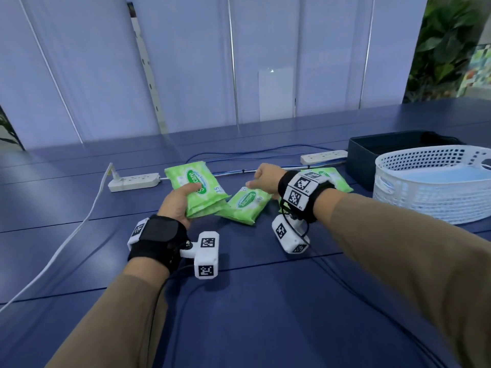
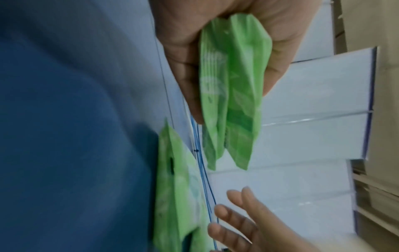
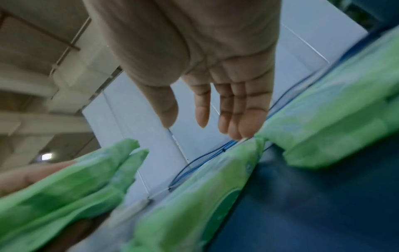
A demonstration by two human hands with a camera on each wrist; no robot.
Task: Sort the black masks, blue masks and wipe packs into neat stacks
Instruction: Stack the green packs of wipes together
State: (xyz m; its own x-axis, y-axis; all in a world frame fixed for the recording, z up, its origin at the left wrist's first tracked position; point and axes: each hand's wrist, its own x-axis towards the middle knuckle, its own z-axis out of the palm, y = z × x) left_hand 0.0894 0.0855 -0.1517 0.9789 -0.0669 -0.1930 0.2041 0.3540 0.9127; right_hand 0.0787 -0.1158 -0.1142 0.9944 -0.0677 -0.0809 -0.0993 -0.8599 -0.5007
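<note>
Left hand (image 1: 177,201), lower centre, pinches two green wipe packs (image 1: 198,185) together. Right hand (image 1: 265,179) hovers, fingers straight, over a third pack (image 1: 245,204) at centre frame.

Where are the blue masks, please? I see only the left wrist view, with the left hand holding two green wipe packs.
Observer: The blue masks lie stacked in the white perforated plastic basket at the table's right.
Operator: Are further packs lying beyond the one I see?
Observer: Yes, another green wipe pack lies partly hidden behind the right hand's wrist.
Operator: And the black masks?
Observer: None plainly visible; a dark rectangular box stands behind the basket.
</note>
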